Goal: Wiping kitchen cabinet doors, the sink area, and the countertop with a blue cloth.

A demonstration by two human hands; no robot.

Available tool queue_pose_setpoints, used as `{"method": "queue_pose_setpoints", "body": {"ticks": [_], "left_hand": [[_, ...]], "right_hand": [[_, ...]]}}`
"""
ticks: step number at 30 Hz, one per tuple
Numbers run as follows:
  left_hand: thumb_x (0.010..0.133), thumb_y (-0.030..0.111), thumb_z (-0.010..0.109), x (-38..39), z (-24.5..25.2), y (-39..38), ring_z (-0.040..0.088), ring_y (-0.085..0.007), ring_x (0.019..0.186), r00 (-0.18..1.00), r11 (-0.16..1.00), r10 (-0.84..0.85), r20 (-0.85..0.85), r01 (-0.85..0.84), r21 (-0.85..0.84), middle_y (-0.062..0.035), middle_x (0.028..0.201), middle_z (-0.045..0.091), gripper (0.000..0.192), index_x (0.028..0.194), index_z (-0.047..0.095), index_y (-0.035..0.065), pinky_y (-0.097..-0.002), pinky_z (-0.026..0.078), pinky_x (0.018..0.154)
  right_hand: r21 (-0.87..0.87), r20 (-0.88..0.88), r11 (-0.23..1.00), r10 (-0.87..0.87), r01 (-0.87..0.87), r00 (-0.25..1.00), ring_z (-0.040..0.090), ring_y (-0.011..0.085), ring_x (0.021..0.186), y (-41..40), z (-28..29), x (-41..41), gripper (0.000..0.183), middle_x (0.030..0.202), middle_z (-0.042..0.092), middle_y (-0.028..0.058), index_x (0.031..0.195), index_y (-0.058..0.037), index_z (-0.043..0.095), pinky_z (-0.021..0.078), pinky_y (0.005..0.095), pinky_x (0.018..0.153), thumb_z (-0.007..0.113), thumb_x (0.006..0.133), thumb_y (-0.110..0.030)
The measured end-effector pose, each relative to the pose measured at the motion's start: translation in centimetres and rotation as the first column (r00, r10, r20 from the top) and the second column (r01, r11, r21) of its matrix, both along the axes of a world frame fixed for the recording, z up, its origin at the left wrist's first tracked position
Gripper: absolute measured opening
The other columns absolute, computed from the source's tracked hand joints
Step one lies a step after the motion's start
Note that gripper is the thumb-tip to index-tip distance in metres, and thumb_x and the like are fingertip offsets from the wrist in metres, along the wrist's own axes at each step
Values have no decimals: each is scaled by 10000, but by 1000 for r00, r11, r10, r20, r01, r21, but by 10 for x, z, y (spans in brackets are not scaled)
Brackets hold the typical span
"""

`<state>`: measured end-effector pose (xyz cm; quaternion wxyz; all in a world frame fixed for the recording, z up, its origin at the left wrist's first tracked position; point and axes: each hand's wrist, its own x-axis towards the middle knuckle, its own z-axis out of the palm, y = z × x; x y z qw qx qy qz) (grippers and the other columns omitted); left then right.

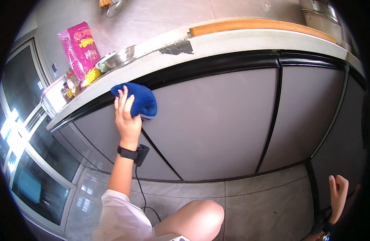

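My left hand [124,117] grips a blue cloth [144,98] and holds it against the black trim [173,76] under the countertop edge, at the top of the grey cabinet fronts [215,120]. Part of the cloth hangs over a grey panel. A black strap with a small device [141,155] sits on my left wrist, and a cable runs down from it. At the lower right rim, my right hand [340,191] is apart from the cabinets. Its fingers are curled in, the thumb lies along them, and nothing shows in its grasp.
On the counter [148,58] stand a pink printed bag [82,48], a metal bowl [120,57], small jars [69,87] and a white container [54,96]. A wooden board [257,25] and stacked pots [322,24] are farther right. My bent knee [200,215] is above the tiled floor [263,201].
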<state>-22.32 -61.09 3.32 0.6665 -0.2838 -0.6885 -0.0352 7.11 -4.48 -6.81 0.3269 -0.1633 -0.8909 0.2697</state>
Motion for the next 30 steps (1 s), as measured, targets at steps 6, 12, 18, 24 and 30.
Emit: {"method": "queue_pose_setpoints", "body": {"ticks": [6,12,18,24,30], "left_hand": [[646,-124,608,2,2,60,450,-381,1277,999,992,-37,31,40,-118,-194,1334,516,578,1167,505,106,-504,335,1049],[672,-116,587,-2,11,157,519,-368,1204,986,973,-164,-20,159,-168,-187,1311,532,549,1159,538,131,-499,396,984],[821,33,581,-3,15,252,563,-340,1152,968,954,-246,-40,234,-189,-187,1256,570,323,1120,541,148,-467,419,971],[814,12,597,-2,17,318,562,-343,1155,951,940,-304,-56,289,-183,-181,1245,582,330,1113,551,144,-472,422,971],[823,24,585,4,19,364,549,-350,1168,939,928,-340,-48,327,-178,-192,1259,567,311,1110,551,140,-475,414,981]], "right_hand": [[54,-24,999,11,-10,1000,176,90,495,-1,-4,3,496,564,166,-2,612,-57,240,153,292,455,628,907,-149],[90,-236,994,-37,60,971,181,94,495,-1,1,18,503,557,181,5,606,-52,236,162,296,452,639,893,-140],[-3,-53,1000,-3,2,999,191,95,485,-26,43,30,487,545,183,34,591,-27,272,169,304,437,665,854,-144],[-34,-76,999,8,-10,997,184,122,465,-39,60,40,506,521,186,55,561,-12,297,169,301,421,703,816,-173],[13,-122,1000,-15,17,992,171,158,445,-41,72,72,541,495,190,55,535,-27,283,161,307,418,709,822,-197]]}}
